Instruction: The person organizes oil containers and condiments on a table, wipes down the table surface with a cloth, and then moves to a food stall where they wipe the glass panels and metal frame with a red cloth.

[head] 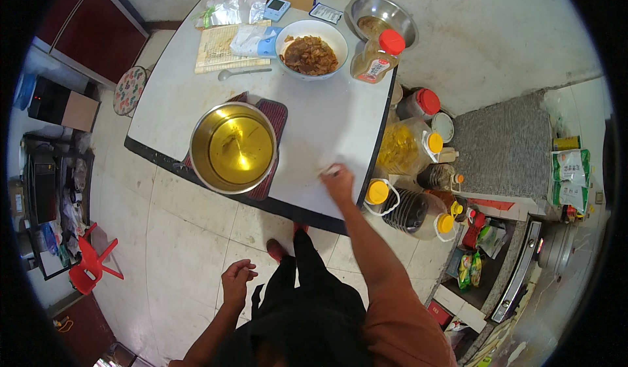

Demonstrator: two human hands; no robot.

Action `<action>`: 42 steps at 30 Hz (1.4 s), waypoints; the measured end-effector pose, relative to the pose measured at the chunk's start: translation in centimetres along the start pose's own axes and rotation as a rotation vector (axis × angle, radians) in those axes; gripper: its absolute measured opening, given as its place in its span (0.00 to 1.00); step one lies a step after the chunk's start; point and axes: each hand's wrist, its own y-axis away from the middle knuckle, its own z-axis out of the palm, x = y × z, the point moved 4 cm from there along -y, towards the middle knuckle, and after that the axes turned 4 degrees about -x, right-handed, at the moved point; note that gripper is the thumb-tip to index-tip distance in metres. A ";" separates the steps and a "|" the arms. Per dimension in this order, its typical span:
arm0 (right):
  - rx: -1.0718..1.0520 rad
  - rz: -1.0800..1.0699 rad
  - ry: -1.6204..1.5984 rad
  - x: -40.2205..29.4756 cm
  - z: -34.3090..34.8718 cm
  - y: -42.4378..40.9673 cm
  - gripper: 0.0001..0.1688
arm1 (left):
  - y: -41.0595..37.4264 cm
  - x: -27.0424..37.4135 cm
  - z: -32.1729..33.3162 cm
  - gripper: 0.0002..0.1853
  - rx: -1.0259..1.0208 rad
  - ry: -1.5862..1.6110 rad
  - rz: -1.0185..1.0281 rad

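My right hand (337,185) is closed around a small, pale crumpled thing, perhaps a tissue or cloth, against the white tabletop (314,121). My left hand (238,283) hangs in front of my body below the table edge, fingers loosely curled, with nothing seen in it. Left of my right hand, a steel pot (196,146) with yellow oil (240,146) rests on a dark red striped mat (272,114). Farther back are a white bowl (338,40) of brown chopped food (311,58), a grey spoon (240,73) and a red-lidded jar (375,63).
A steel basin (409,18) stands at the table's back right corner. A bamboo mat (208,48), plastic bags and a box lie along the back. Large oil jugs (402,146) crowd the right side. A red plastic chair (86,269) and a round stool (130,91) are at left.
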 end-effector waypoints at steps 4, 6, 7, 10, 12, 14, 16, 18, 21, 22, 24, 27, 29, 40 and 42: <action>0.322 -0.057 -0.095 4.4 -7.0 -10.8 0.11 | -1.2 0.0 0.5 0.12 0.044 -0.011 -0.051; 0.337 -0.074 0.022 1.3 -8.6 -13.7 0.10 | -1.6 -0.1 0.7 0.12 0.079 -0.015 -0.075; 0.355 -0.097 0.093 1.7 -9.4 -15.5 0.10 | -2.0 0.1 1.1 0.12 0.078 -0.010 -0.082; 0.391 -0.133 0.299 1.2 -9.7 -19.2 0.11 | -3.1 0.4 1.9 0.12 0.095 0.008 -0.090; 0.416 -0.110 0.442 0.2 -9.5 -20.4 0.12 | -3.5 0.5 2.4 0.12 0.104 0.018 -0.076; 0.418 -0.193 0.513 1.3 -8.3 -21.5 0.11 | -3.9 1.1 3.1 0.12 0.097 0.009 -0.074; 0.338 -0.258 0.517 0.4 -6.4 -21.2 0.10 | -3.9 1.5 3.5 0.12 0.101 -0.006 -0.084; 0.216 -0.340 0.461 -0.8 -4.7 -19.8 0.08 | -4.2 1.4 4.0 0.12 0.098 -0.014 -0.093; 0.049 -0.427 0.449 0.3 -2.3 -17.3 0.08 | -4.7 1.4 5.3 0.11 0.047 -0.007 -0.061; 0.003 -0.418 0.474 0.4 -1.4 -15.6 0.07 | -4.7 1.9 6.0 0.12 0.023 -0.016 -0.060; -0.049 -0.481 0.439 0.6 0.1 -11.5 0.07 | -4.9 2.4 7.1 0.12 -0.014 -0.006 -0.048; -0.279 -0.483 0.448 -1.1 1.4 -4.7 0.08 | -4.8 3.9 8.0 0.11 -0.038 0.023 -0.043; -0.369 -0.483 0.378 0.2 1.8 -0.4 0.09 | -4.6 4.5 7.7 0.11 -0.044 0.006 -0.028; -0.432 0.435 0.233 8.1 -8.3 13.6 0.15 | -2.5 4.0 -1.5 0.11 -0.094 0.066 0.051; -0.406 0.310 0.570 6.1 -8.2 14.1 0.12 | -1.9 4.4 -3.3 0.12 -0.086 0.077 0.080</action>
